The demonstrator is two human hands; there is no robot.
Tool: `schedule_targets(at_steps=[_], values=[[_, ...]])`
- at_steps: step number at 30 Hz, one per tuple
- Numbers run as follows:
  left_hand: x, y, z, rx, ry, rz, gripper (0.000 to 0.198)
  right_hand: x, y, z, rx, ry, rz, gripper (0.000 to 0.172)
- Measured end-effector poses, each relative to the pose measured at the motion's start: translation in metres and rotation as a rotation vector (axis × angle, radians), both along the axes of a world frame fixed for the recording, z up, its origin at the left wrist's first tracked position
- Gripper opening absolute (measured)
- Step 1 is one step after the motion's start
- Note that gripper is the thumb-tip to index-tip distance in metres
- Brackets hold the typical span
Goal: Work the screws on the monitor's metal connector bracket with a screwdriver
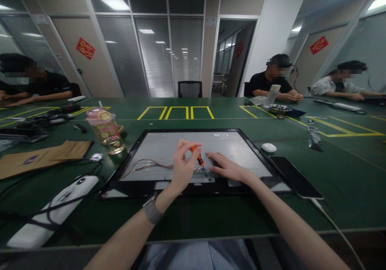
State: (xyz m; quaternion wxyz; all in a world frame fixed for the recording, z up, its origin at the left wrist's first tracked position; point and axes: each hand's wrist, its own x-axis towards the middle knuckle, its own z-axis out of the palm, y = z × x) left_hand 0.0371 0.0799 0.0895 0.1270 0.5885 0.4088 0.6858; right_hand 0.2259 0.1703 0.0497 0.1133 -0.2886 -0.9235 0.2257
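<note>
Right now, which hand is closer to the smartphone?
Right. The right hand is over the display panel, left of the smartphone; the left hand, holding the orange-and-black screwdriver, is farther left.

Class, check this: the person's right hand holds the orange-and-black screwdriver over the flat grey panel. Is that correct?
Wrong hand: the head view shows the left hand holding the orange-and-black screwdriver over the flat grey panel.

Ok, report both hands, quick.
Left hand: closed on the orange screwdriver.
Right hand: open, palm down at the panel.
</note>
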Motion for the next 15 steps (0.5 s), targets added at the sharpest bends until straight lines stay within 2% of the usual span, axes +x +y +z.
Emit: schedule_targets(at_steps=[9,15], values=[[0.0016,-0.0020,0.0031,-0.054,-0.019,-0.007,0.021,-0.0006,-0.0004,0.0003,0.004,0.001,0.003,0.061],[0.0015,-0.0051,0.0056,-0.052,-0.054,-0.103,0.030,0.0001,0.0017,-0.0024,0.011,0.006,0.001,0.059]])
